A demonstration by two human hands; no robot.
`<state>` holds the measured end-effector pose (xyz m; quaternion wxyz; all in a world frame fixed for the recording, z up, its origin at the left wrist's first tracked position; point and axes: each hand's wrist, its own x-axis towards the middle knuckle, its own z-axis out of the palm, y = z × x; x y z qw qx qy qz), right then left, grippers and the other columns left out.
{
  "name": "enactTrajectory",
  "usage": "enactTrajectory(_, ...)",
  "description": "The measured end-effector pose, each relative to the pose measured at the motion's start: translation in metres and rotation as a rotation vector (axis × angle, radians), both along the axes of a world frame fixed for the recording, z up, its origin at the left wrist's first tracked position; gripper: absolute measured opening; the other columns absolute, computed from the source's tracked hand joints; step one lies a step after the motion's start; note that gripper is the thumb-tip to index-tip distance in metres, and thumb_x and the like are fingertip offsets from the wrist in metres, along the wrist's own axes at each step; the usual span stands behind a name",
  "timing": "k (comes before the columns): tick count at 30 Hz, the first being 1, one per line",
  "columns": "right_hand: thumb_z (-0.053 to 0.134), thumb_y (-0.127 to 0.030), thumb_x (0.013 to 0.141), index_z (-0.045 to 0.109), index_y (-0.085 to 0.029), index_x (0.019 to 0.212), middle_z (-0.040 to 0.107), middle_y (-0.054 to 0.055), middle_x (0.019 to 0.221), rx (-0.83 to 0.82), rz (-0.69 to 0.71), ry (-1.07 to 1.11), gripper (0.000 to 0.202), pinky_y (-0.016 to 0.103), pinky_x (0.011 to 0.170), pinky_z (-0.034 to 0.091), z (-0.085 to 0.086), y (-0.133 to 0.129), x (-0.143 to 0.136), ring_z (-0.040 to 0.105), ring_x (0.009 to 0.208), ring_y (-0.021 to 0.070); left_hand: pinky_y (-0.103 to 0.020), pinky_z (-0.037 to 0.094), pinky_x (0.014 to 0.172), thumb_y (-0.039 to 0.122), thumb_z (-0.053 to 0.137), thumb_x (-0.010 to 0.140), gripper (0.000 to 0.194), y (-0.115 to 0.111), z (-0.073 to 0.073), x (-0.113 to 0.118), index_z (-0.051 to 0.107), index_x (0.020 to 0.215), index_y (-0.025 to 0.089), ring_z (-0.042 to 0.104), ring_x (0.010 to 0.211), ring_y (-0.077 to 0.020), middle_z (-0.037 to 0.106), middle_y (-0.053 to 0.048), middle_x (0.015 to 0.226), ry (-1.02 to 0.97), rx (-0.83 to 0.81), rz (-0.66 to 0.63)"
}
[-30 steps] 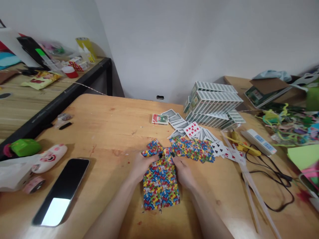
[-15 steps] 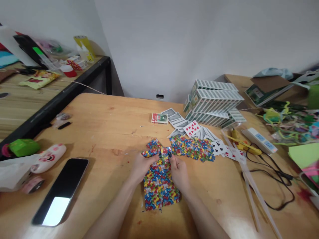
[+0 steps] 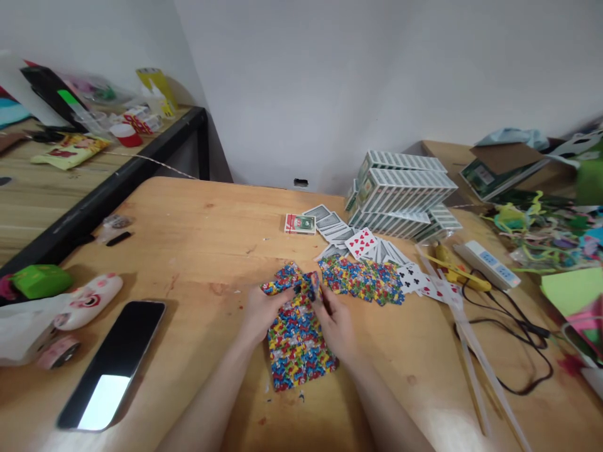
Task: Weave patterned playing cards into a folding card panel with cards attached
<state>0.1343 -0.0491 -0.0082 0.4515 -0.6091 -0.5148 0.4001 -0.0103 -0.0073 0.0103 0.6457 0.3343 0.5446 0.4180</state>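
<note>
Right hand (image 3: pixel 338 323) holds top flap (image 3: pixel 315 284), now turned darker than before; left hand (image 3: pixel 264 312) pinches patterned panel (image 3: pixel 301 342). Top edge seems unsettled.

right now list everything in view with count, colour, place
patterned piece: one, multicolour, front centre
patterned cards: several, multicolour, centre right
face-down cards: many, grey, back centre
face-up cards: several, white, centre right
card pack: one, red-green, back centre
striped boxes: several, green-white, back right
likely glue gun: one, yellow, right
power strip: one, white, right
cable: one or more, black, right
long sticks: two or more, translucent, front right
smartphone: one, black, front left
snack packet: one, yellow, side table
lidded jar: one, red-white, side table
edge clutter: uncounted, mixed, both sides
wooden table: one, light brown, centre
left hand, right hand: two, bare, on patterned piece
</note>
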Motion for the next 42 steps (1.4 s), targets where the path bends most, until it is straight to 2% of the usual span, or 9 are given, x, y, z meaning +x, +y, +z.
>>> enactTrajectory(4,0.037,-0.04,0.083,0.047,-0.019,0.054,0.043,-0.003,0.047,-0.104,-0.082,-0.077,0.037,0.023,0.044,0.03,-0.003,0.0,0.001,0.041,0.045,0.012,-0.035,0.05,0.067,0.025,0.073,0.054,0.033,0.0,-0.002,-0.002,0.068,0.084,0.012,0.065,0.07,-0.025,0.071,-0.007,0.077,-0.024,0.001,0.004)
enactTrajectory(13,0.035,-0.045,0.082,0.035,-0.021,0.047,0.033,-0.004,0.043,-0.095,-0.311,-0.129,0.041,0.024,0.042,0.025,0.001,0.004,0.008,0.034,0.043,0.0119,-0.031,0.048,0.068,0.027,0.07,0.058,0.034,-0.002,0.004,-0.001,0.065,0.088,0.014,0.064,0.074,-0.0224,0.07,-0.006,0.082,-0.089,0.029,-0.179)
enactTrajectory(16,0.036,-0.043,0.082,0.049,-0.019,0.058,0.046,-0.001,0.05,-0.02,-0.318,-0.19,0.037,0.025,0.046,0.033,0.001,0.007,0.018,0.043,0.049,0.0148,-0.028,0.047,0.064,0.027,0.07,0.058,0.031,-0.003,0.007,0.002,0.065,0.085,0.013,0.063,0.072,-0.0209,0.07,-0.005,0.08,-0.059,0.027,-0.284)
enactTrajectory(20,0.038,-0.036,0.082,0.049,-0.015,0.113,0.06,0.009,0.096,0.158,-0.279,-0.327,0.039,0.031,0.069,0.042,0.003,0.012,0.038,0.054,0.08,0.0196,-0.027,0.045,0.061,0.032,0.068,0.059,0.027,0.002,0.001,-0.001,0.064,0.078,0.014,0.062,0.068,-0.0194,0.07,-0.005,0.077,0.05,0.05,-0.17)
enactTrajectory(24,0.046,-0.039,0.078,0.051,-0.018,0.114,0.06,0.009,0.102,0.163,-0.333,-0.647,0.042,0.038,0.08,0.038,-0.002,0.018,0.058,0.045,0.092,0.0248,-0.029,0.046,0.059,0.036,0.069,0.056,0.031,0.01,-0.005,-0.012,0.063,0.076,0.012,0.061,0.065,-0.0208,0.069,-0.005,0.073,0.11,0.041,-0.042)
enactTrajectory(28,0.06,-0.045,0.067,0.04,-0.015,0.125,0.059,0.012,0.103,0.129,-0.365,-0.75,0.069,0.045,0.083,0.033,-0.013,0.021,0.066,0.042,0.096,0.0297,-0.03,0.047,0.06,0.036,0.069,0.056,0.033,0.013,-0.005,-0.016,0.063,0.079,0.012,0.062,0.068,-0.0218,0.069,-0.006,0.072,0.094,0.051,0.052)
enactTrajectory(31,0.061,-0.043,0.067,0.032,-0.014,0.13,0.061,0.012,0.099,0.135,-0.394,-0.717,0.075,0.048,0.085,0.029,-0.017,0.023,0.066,0.041,0.099,0.0322,-0.03,0.047,0.061,0.034,0.069,0.056,0.032,0.013,-0.005,-0.016,0.063,0.08,0.013,0.062,0.069,-0.0219,0.069,-0.006,0.073,0.062,0.041,0.073)
enactTrajectory(37,0.064,-0.037,0.064,0.045,-0.014,0.12,0.06,0.011,0.097,0.19,-0.445,-0.578,0.064,0.047,0.086,0.03,-0.011,0.022,0.066,0.043,0.1,0.0302,-0.029,0.047,0.062,0.033,0.07,0.057,0.031,0.013,-0.007,-0.016,0.064,0.079,0.013,0.063,0.07,-0.0217,0.07,-0.006,0.078,0.038,0.036,0.081)
enactTrajectory(42,0.061,-0.033,0.067,0.056,-0.016,0.106,0.062,0.009,0.091,0.155,-0.444,-0.147,0.043,0.034,0.07,0.044,-0.013,0.022,0.066,0.057,0.08,0.0205,-0.03,0.047,0.064,0.033,0.07,0.058,0.03,0.013,-0.01,-0.017,0.064,0.08,0.013,0.064,0.071,-0.0213,0.07,-0.006,0.077,-0.033,0.029,0.088)
